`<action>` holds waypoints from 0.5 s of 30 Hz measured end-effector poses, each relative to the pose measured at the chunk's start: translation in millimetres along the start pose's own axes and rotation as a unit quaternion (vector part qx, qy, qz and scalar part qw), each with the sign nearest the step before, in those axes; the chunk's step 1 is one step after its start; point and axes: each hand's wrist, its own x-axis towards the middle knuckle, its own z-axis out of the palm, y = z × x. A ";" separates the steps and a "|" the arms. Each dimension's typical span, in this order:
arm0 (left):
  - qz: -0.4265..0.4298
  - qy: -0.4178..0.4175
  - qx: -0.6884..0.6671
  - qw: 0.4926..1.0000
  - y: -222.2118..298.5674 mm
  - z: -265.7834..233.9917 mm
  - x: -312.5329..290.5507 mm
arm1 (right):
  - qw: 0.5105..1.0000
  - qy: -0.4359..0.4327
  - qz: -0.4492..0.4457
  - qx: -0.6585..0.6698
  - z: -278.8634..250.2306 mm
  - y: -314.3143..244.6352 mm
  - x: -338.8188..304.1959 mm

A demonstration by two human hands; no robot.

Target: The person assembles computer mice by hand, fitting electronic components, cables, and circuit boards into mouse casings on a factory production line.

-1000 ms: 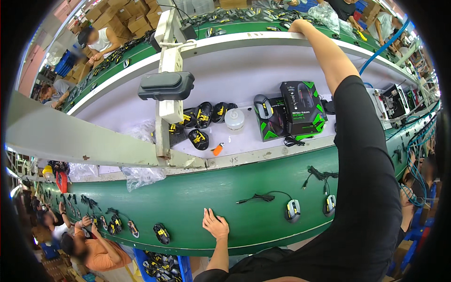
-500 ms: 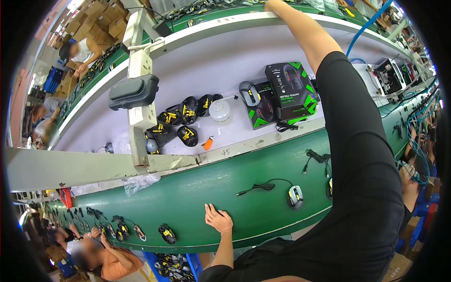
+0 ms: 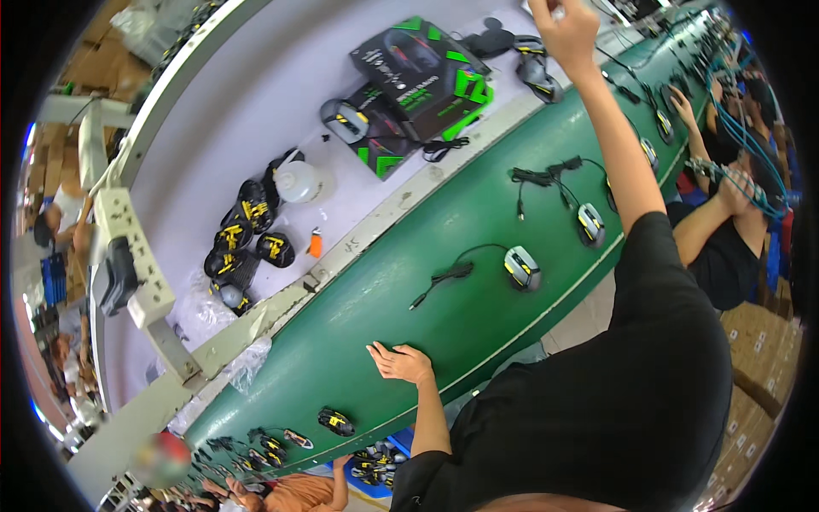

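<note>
One black-yellow mouse shell (image 3: pixel 336 421) on the green belt (image 3: pixel 367 299) near the left hand (image 3: pixel 403 363) (fingers together, straightish, empty), one white bottle (image 3: pixel 299 182) further off. Right hand (image 3: pixel 566 36) is by one grey mouse (image 3: pixel 538 80); fingers cropped, can't tell.

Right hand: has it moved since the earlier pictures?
Yes: from the rail beyond the black-and-green boxes, the right hand has come to their right.
</note>
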 end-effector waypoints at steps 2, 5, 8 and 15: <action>-0.011 0.011 0.011 1.000 -2.3 -0.1 -0.8 | 0.972 -0.141 0.169 -0.084 -8.2 73.4 -55.5; -0.020 0.011 0.030 0.999 -5.7 2.6 0.5 | 0.946 -0.239 0.094 -0.200 12.5 143.6 -118.0; -0.024 0.016 0.036 0.999 -7.4 -1.2 3.5 | 0.929 -0.286 0.102 -0.209 51.1 163.8 -145.6; -0.006 0.032 0.034 0.999 0.3 4.1 -1.7 | 0.909 -0.304 0.173 -0.228 81.0 172.0 -164.8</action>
